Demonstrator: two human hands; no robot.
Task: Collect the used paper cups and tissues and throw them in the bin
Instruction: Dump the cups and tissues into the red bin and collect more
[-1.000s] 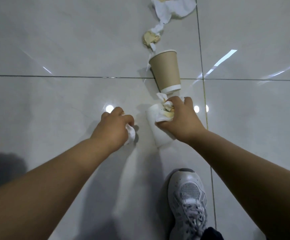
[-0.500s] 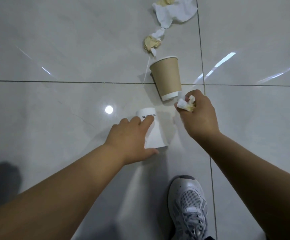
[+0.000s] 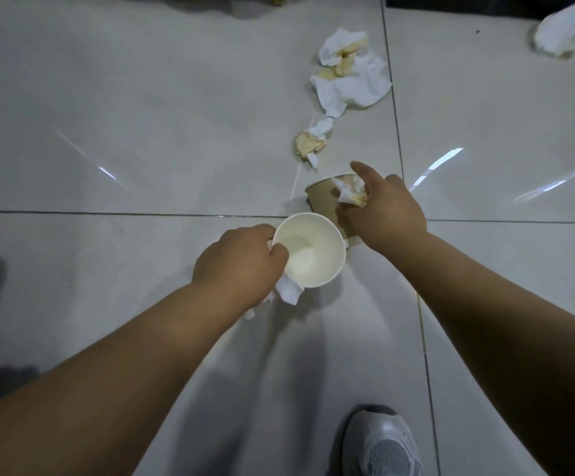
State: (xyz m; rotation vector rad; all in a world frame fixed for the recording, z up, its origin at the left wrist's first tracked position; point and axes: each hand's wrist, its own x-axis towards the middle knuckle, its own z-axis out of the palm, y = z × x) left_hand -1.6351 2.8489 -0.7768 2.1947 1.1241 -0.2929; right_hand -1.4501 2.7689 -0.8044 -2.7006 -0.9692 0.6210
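Carefully now: both hands are loaded, and most of the litter is on the floor

Your left hand (image 3: 238, 266) grips the white cup (image 3: 308, 250) at its rim, mouth up, with a white tissue (image 3: 287, 290) trapped under the same fingers. The tissue's loose end hangs below the cup and could slip out if you shift that grip.

Just beyond the white cup, your right hand (image 3: 382, 211) pinches a stained tissue (image 3: 351, 192) with the forefinger stretched out. It lies over the brown cup (image 3: 323, 197), which sits right against the white cup. I cannot tell whether your fingers have hold of the brown cup. Grabbing it with a hand already busy risks dropping the wad or crushing the cup. Tucking the wad into the white cup first would likely free your fingers.

Beyond the white cup lie a small stained wad (image 3: 310, 144), a thin white stick (image 3: 294, 182) and a larger heap of tissues (image 3: 347, 77). Another tissue (image 3: 564, 29) sits far beyond it, to the right. No bin is in view, so you may be carrying all this some way.

You're working over a glossy pale tiled floor (image 3: 141, 97) with dark grout lines and bright light reflections. It looks slick, so mind your shoe (image 3: 380, 444), planted on the near side of the white cup.
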